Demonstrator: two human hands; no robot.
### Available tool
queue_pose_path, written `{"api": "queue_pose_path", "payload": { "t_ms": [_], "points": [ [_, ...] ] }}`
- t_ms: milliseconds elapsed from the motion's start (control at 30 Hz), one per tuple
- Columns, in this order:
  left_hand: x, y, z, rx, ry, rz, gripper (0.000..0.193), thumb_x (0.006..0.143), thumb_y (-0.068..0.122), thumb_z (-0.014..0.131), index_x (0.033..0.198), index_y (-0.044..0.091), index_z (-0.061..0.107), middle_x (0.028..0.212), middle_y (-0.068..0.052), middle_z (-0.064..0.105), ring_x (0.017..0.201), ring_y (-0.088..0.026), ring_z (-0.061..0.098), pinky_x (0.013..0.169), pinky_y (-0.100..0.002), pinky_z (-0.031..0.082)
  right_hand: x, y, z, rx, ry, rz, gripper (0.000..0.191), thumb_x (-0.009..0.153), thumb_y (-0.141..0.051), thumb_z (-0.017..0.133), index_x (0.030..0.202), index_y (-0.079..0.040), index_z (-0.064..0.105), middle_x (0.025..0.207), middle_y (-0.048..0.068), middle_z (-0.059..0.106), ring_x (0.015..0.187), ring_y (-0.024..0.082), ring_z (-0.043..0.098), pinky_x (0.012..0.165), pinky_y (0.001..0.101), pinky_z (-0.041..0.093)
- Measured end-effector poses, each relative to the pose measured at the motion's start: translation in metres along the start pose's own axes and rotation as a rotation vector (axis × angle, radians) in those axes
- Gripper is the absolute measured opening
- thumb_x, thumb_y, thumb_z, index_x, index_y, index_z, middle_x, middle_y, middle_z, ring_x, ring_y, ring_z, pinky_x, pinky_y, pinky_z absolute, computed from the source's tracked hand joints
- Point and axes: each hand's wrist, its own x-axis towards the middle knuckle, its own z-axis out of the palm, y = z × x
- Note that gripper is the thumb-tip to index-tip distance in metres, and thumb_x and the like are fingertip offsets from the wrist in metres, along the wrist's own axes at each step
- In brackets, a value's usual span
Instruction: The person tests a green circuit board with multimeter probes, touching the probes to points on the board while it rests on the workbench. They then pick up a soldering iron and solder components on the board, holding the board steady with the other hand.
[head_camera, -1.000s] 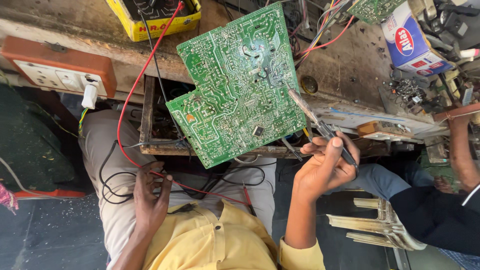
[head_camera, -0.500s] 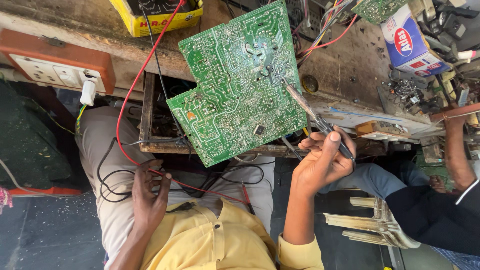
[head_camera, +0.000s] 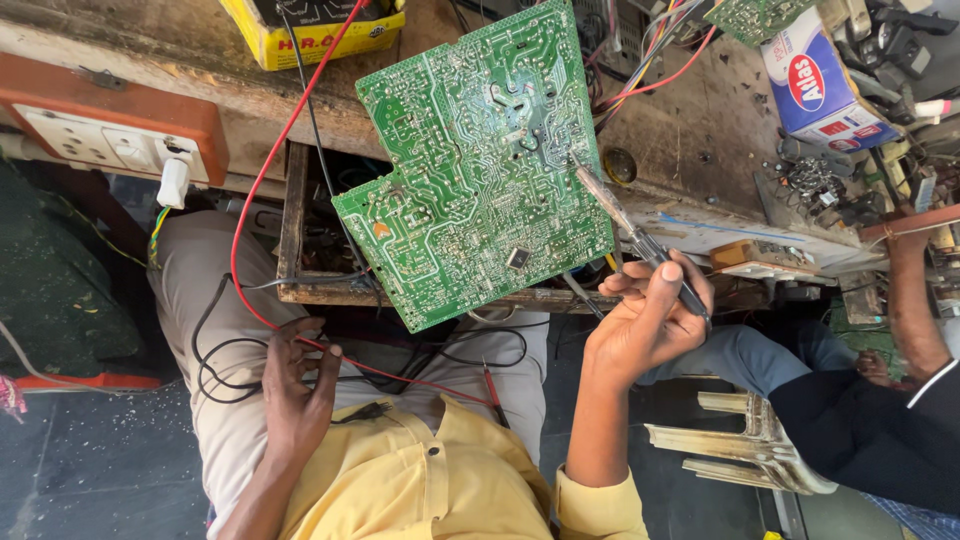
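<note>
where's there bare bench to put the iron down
Bare wood shows on the bench between the green circuit board and the blue-and-white box. Past the box, the corner is crowded with small parts. The right hand holds the soldering iron.

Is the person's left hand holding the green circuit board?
No. The left hand rests on the lap by a red wire, apart from the green circuit board.

circuit board (head_camera: 470, 170): its top corner runs off the upper frame edge; its component side faces away.
soldering iron (head_camera: 640, 240): right of the board's centre, its handle is hidden inside the right hand (head_camera: 640, 325).
yellow box (head_camera: 310, 25): left of the board, cropped at the top.
</note>
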Motion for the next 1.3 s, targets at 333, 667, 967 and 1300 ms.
{"api": "queue_pose_path", "payload": {
  "t_ms": [333,667,967,1300],
  "points": [
    [0.000,0.000,-0.001,-0.003,-0.004,-0.021,0.042,0.094,0.002,0.065,0.132,-0.002,0.047,0.125,-0.015,0.064,0.081,-0.017,0.065,0.068,-0.030,0.053,0.000,-0.001,0.001,-0.014,0.001,0.005,0.030,0.107,-0.016,0.066,0.124,0.007,0.055,0.087,0.019,0.071,0.061,0.021,0.064,0.057,0.0323,0.053],
    [0.001,0.001,0.000,-0.005,0.006,0.008,0.043,0.096,0.003,0.065,0.135,-0.001,0.048,0.125,-0.015,0.064,0.088,-0.017,0.065,0.073,-0.030,0.055,-0.001,-0.001,0.000,-0.024,0.002,-0.004,0.033,0.107,-0.017,0.066,0.125,0.008,0.054,0.087,0.020,0.071,0.062,0.021,0.065,0.058,0.0333,0.055],
    [0.000,0.002,-0.001,-0.002,0.002,-0.067,0.045,0.095,0.004,0.066,0.136,0.001,0.048,0.118,-0.014,0.065,0.082,-0.016,0.064,0.069,-0.029,0.053,0.000,0.004,-0.007,-0.023,-0.005,-0.011,0.031,0.108,-0.016,0.066,0.123,0.010,0.058,0.089,0.021,0.071,0.063,0.023,0.066,0.058,0.0348,0.055],
    [0.000,0.001,0.000,0.003,0.003,-0.030,0.044,0.095,0.004,0.066,0.135,-0.001,0.048,0.125,-0.013,0.064,0.084,-0.016,0.063,0.071,-0.029,0.053,-0.001,0.011,-0.014,-0.027,-0.019,0.001,0.030,0.111,-0.017,0.064,0.123,0.011,0.060,0.092,0.022,0.071,0.066,0.024,0.066,0.061,0.0365,0.056]
  ]
}}
